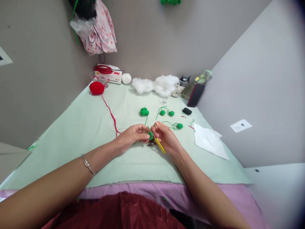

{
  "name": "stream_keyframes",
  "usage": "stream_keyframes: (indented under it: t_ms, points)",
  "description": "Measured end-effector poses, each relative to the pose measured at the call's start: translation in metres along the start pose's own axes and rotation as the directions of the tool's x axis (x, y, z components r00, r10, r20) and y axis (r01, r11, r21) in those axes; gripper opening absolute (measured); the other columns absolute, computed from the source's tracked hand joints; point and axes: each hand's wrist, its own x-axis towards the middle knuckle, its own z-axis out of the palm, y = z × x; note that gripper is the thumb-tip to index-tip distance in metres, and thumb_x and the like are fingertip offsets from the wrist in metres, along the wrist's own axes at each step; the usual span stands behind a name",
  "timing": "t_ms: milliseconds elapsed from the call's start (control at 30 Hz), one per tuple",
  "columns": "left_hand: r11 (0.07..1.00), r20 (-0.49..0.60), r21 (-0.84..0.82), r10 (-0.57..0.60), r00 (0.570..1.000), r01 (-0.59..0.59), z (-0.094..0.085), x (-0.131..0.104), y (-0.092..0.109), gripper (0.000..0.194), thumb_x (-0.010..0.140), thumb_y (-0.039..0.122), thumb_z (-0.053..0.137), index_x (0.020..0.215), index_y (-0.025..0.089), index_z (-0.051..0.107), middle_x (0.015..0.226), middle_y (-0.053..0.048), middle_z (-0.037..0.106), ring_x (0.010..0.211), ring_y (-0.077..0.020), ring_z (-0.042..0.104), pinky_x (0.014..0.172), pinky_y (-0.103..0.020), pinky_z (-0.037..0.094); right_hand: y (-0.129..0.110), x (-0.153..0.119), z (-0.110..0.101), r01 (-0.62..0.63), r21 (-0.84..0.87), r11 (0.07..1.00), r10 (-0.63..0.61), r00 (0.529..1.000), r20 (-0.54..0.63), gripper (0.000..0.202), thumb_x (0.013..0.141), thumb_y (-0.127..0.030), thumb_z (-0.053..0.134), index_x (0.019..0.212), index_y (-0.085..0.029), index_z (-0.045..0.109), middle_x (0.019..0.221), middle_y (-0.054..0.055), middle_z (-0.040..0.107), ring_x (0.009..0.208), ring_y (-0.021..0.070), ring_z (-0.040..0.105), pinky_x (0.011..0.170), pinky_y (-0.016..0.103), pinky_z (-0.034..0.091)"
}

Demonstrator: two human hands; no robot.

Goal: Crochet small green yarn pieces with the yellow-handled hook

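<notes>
Near the front middle of the table, my left hand [133, 136] pinches a small piece of green crochet work [150, 136] between thumb and fingers. My right hand [165, 135] is closed around a crochet hook [160, 146] with a yellow handle, its thin shaft meeting the green work. From the piece, green yarn runs back to a small ball of green yarn [144, 111]. Below the fingers lies a pair of dark thread snips [152, 144], partly hidden by the hands.
Several small green crocheted balls [171, 113] with tails lie right of the yarn. A red yarn ball [97, 88], white yarn ball [126, 78], white stuffing [165, 85], pen cup [178, 88] and phone [196, 95] line the back. White paper [209, 141] rests at right.
</notes>
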Motion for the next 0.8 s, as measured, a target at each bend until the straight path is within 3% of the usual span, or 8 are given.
stream_keyframes:
  t_ms: [133, 300, 400, 600, 800]
  points:
    - [0.998, 0.018, -0.045, -0.031, 0.999, 0.032, 0.001, 0.002, -0.005, 0.022, 0.074, 0.021, 0.086, 0.087, 0.015, 0.070, 0.081, -0.004, 0.076, 0.076, -0.0177, 0.072, 0.079, -0.033, 0.053, 0.000, 0.001, -0.002, -0.024, -0.009, 1.000, 0.024, 0.999, 0.041, 0.037, 0.083, -0.047, 0.081, 0.076, -0.020, 0.057, 0.061, -0.007, 0.059, 0.043, 0.0043, 0.028, 0.042, 0.020, 0.025]
    - [0.996, 0.057, -0.084, -0.034, 0.998, 0.039, 0.004, 0.004, -0.008, 0.027, 0.074, 0.027, 0.089, 0.083, 0.017, 0.066, 0.089, -0.006, 0.080, 0.082, -0.0173, 0.073, 0.087, -0.034, 0.056, 0.003, 0.005, -0.006, -0.022, -0.019, 1.000, 0.023, 0.996, 0.081, 0.040, 0.085, -0.046, 0.079, 0.073, -0.022, 0.049, 0.057, -0.010, 0.043, 0.045, 0.0055, 0.028, 0.046, 0.021, 0.035]
    - [0.996, 0.049, -0.075, -0.035, 0.998, 0.039, 0.007, 0.004, -0.009, 0.026, 0.076, 0.029, 0.088, 0.085, 0.017, 0.067, 0.092, -0.006, 0.080, 0.083, -0.0160, 0.072, 0.088, -0.033, 0.056, 0.005, 0.007, -0.008, -0.011, -0.049, 0.999, 0.015, 0.996, 0.085, 0.042, 0.086, -0.046, 0.078, 0.071, -0.022, 0.047, 0.057, -0.011, 0.039, 0.046, 0.0055, 0.026, 0.046, 0.021, 0.031]
    - [0.999, -0.017, -0.002, -0.053, 0.998, 0.053, 0.009, 0.006, -0.014, 0.014, 0.076, 0.021, 0.079, 0.077, 0.017, 0.066, 0.070, -0.002, 0.072, 0.068, -0.0148, 0.068, 0.069, -0.028, 0.048, 0.010, 0.004, -0.001, 0.047, -0.171, 0.984, -0.040, 0.998, 0.041, 0.046, 0.080, -0.048, 0.083, 0.068, -0.021, 0.047, 0.053, -0.012, 0.030, 0.046, 0.0045, 0.017, 0.044, 0.022, 0.014]
    - [0.998, -0.068, 0.035, -0.056, 0.996, 0.058, 0.009, 0.002, -0.019, 0.008, 0.071, 0.017, 0.072, 0.071, 0.018, 0.063, 0.064, 0.000, 0.068, 0.060, -0.0137, 0.061, 0.065, -0.030, 0.045, 0.013, 0.000, -0.002, 0.081, -0.261, 0.962, -0.078, 0.997, 0.023, 0.049, 0.074, -0.050, 0.088, 0.065, -0.020, 0.051, 0.052, -0.010, 0.038, 0.046, 0.0040, 0.025, 0.045, 0.023, 0.015]
